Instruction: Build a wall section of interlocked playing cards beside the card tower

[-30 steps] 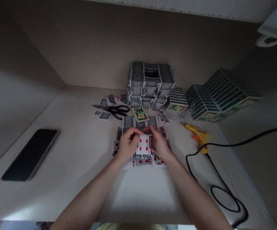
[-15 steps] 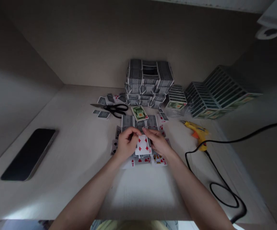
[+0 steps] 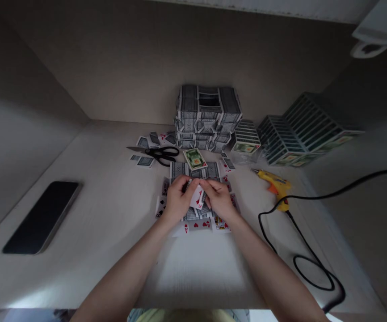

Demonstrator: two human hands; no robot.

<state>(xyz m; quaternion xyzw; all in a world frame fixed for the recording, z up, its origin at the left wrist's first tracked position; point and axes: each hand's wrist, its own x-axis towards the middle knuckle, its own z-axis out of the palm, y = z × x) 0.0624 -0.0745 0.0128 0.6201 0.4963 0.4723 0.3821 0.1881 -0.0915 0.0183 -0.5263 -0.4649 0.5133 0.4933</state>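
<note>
My left hand (image 3: 177,200) and my right hand (image 3: 219,196) meet at the fingertips around one playing card (image 3: 197,197), which shows red diamonds. Both hands pinch its upper part, and the card looks bent or tilted between them. Beneath them lies a panel of joined playing cards (image 3: 193,214), patterned backs up, with face-up cards jutting out along its edges. An ace of hearts (image 3: 186,228) shows at its near side and spades at its left. Just beyond my fingers a green card box (image 3: 195,158) rests on the panel's far edge.
Behind stands a block built of cards (image 3: 209,116). Scissors (image 3: 160,153) and loose cut cards lie left of it. Stacked card boxes (image 3: 280,141) stand at right, near a yellow glue gun (image 3: 277,185) with a looping black cable (image 3: 314,259). A phone (image 3: 42,218) lies at left.
The diamond card has gone from lying flat and facing me to bent or tilted, with less of its face showing. My left thumb has moved up to its top edge.
</note>
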